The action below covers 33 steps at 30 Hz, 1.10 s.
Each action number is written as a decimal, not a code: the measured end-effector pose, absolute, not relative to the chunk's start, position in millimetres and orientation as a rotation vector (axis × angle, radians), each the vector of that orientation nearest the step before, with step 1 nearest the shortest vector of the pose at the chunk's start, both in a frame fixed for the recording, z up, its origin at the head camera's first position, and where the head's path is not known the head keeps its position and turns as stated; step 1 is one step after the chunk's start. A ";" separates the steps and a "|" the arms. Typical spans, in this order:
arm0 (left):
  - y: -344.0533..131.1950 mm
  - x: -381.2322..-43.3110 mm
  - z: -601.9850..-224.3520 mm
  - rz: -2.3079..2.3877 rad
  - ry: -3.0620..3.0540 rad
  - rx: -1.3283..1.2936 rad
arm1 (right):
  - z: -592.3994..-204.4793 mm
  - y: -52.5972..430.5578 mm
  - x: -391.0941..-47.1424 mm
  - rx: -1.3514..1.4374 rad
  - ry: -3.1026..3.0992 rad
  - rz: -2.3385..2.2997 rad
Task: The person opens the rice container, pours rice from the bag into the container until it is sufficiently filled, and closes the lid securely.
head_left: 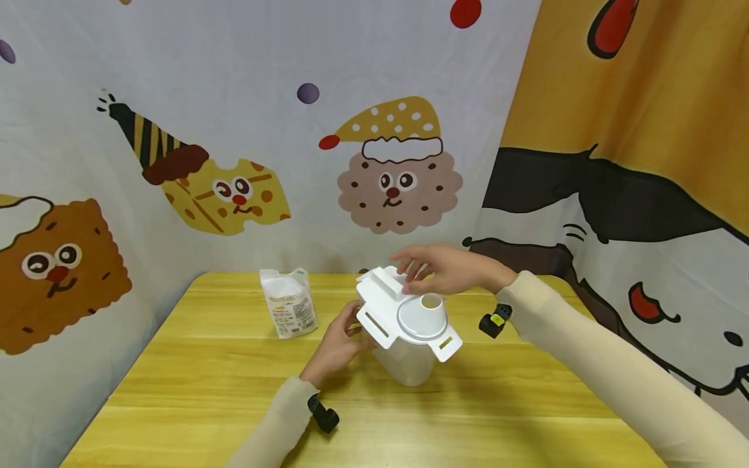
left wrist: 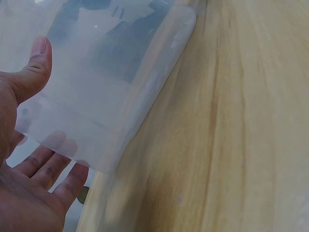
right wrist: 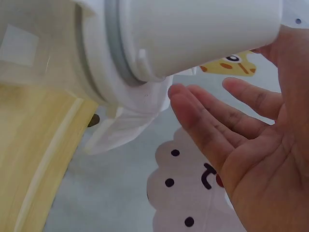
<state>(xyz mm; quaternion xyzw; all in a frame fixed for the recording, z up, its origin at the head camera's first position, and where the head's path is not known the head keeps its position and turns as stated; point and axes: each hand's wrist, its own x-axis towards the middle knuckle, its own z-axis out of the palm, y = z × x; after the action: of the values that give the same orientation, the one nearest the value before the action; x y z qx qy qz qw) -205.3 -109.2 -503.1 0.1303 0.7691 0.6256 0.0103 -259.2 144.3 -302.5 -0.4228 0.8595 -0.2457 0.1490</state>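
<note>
A translucent plastic storage container stands on the table, topped by a white lid with slotted side flaps and a round raised spout. My left hand holds the container's left side. In the left wrist view its thumb lies on one face of the container and the fingertips show through the wall from behind. Above the lid hovers my right hand, with its fingers loosely extended. In the right wrist view those fingers are beside the white spout, around nothing.
To the left of the container stands a white printed packet, upright near the table's back. The wooden table meets a cartoon-printed curtain at its back edge. Each wrist carries a small black camera, like the left one.
</note>
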 end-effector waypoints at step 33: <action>-110.0 -202.9 -502.7 1.970 2.373 0.400 | -311.1 115.5 -276.3 -0.974 2.295 -0.873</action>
<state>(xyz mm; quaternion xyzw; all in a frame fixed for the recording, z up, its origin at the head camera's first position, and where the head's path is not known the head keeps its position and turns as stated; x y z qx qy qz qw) -202.9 -110.0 -502.7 0.1285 0.7629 0.6334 0.0160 -276.3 115.5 -311.1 -0.3574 0.8417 -0.3204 0.2474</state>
